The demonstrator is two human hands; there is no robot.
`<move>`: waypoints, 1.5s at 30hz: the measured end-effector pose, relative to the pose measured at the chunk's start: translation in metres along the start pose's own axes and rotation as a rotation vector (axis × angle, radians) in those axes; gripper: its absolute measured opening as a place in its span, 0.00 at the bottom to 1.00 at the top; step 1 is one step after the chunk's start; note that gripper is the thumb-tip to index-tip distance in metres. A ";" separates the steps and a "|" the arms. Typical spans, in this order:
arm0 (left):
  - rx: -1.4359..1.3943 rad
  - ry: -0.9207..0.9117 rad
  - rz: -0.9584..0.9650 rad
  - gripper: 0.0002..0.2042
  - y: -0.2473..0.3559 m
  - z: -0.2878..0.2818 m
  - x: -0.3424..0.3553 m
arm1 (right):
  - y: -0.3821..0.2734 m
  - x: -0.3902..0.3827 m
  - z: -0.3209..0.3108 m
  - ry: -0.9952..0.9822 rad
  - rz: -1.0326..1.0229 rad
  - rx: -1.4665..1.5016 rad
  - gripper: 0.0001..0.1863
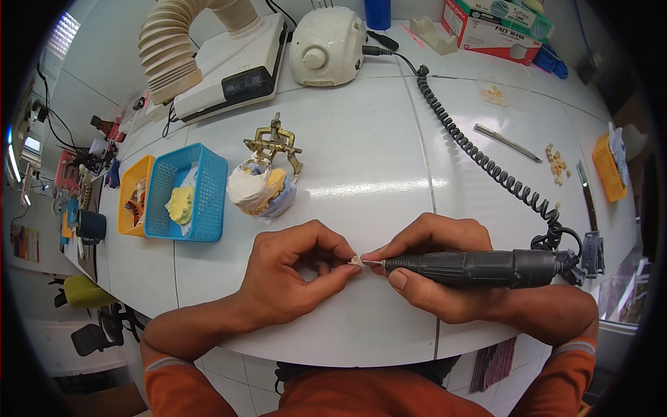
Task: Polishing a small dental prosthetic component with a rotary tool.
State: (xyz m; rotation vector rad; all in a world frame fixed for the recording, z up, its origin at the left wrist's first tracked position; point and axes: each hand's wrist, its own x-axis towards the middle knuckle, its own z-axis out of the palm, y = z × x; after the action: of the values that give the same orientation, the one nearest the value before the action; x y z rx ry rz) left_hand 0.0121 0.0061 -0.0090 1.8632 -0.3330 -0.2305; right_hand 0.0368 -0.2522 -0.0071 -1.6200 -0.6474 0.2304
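Note:
My left hand (286, 272) pinches a tiny cream artificial tooth (356, 260) between thumb and forefinger. My right hand (439, 235) grips a black dental handpiece (479, 269) like a pen, lying almost level. Its thin bur tip (372, 263) points left and sits at the tooth; whether the two touch is too small to tell. From the handpiece's rear end, a coiled black cord (479, 153) runs up to the cream control box (326, 47). Beyond my left hand stands a brass articulator (272, 142) with white, yellow and blue plaster casts (248, 191).
Left of the casts, a blue basket (213, 201) holds a yellow cast, beside a yellow basket (128, 177). On the right lie loose teeth (556, 165), a metal instrument (507, 142) and a knife (588, 198). A suction unit with hose (167, 55) and mask boxes (490, 35) stand behind.

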 end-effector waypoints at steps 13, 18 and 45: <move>0.078 -0.019 0.111 0.06 0.001 0.000 0.001 | 0.002 -0.001 0.003 -0.017 -0.028 0.013 0.09; 0.088 -0.021 0.119 0.06 0.001 -0.002 0.000 | 0.004 0.000 0.006 -0.003 -0.036 0.034 0.09; 0.051 -0.053 0.059 0.06 0.003 -0.002 0.000 | 0.003 0.000 0.008 -0.007 -0.058 -0.063 0.11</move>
State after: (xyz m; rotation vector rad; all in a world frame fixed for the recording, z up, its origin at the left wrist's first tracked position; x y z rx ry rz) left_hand 0.0125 0.0069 -0.0055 1.8971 -0.4332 -0.2338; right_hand 0.0332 -0.2458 -0.0112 -1.6589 -0.7126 0.1745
